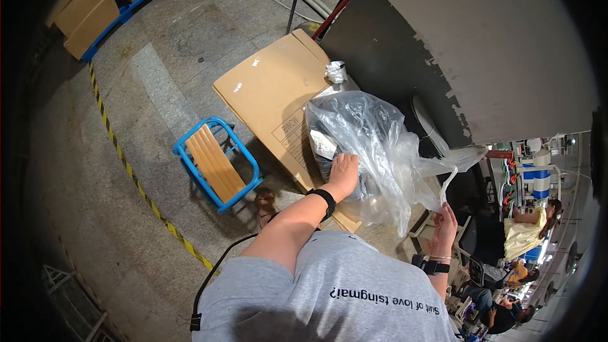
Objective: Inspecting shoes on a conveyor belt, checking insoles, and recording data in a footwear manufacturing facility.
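Observation:
A large clear plastic bag [373,114] lies crumpled over the right part of a cardboard box [272,82], with dark contents and a white label dimly visible through it. My left hand [344,174], a black band at its wrist, is closed on the near left part of the bag. To the right, my right hand [444,220] is raised with its fingers pinched at the lower end of a white strip [448,183] beside the gathered end of the bag. Its palm side is partly hidden. A crumpled silvery wad [336,72] rests at the box's far edge.
A blue-framed stool [218,164] with a wooden seat stands left of the box. Yellow-black floor tape [136,174] runs farther left. A large dark panel [405,69] bounds the far right. Cartons on a blue pallet [130,16] stand far left. Several people sit at the right.

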Demonstrator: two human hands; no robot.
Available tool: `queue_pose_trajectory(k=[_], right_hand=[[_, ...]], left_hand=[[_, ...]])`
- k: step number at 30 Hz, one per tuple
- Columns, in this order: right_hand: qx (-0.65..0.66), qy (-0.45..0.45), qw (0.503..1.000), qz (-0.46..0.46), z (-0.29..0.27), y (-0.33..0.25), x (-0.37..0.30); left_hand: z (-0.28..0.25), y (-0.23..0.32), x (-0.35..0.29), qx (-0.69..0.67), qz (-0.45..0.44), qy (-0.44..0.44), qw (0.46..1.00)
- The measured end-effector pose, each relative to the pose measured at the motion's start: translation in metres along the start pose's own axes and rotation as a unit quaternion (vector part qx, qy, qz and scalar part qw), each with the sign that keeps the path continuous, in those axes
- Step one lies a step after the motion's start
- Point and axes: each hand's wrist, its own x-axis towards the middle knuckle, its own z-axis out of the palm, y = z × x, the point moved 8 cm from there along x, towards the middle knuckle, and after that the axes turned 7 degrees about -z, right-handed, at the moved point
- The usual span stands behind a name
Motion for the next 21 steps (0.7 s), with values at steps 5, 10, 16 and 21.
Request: queue_pose_trajectory(k=[5, 10, 16, 21], right_hand=[[-0.003, -0.009, 1.0, -0.003, -0.001, 0.0, -0.002], [0.001, -0.01, 1.0, -0.006, 0.0, -0.001, -0.003], [0.003, 0.01, 1.0, -0.009, 0.004, -0.01, -0.009], [-0.003, 0.012, 1.0, -0.015, -0.002, -0.006, -0.001]], left_hand=[[-0.002, 0.005, 0.001, -0.031, 0.004, 0.014, 0.999], [-0.002, 0.009, 0.002, -0.032, 0.012, 0.008, 0.999], [0.0, 0.009, 0.003, -0.03, 0.014, -0.001, 0.999], [0.006, 0.0, 0.003, -0.043, -0.005, -0.017, 0.999]])
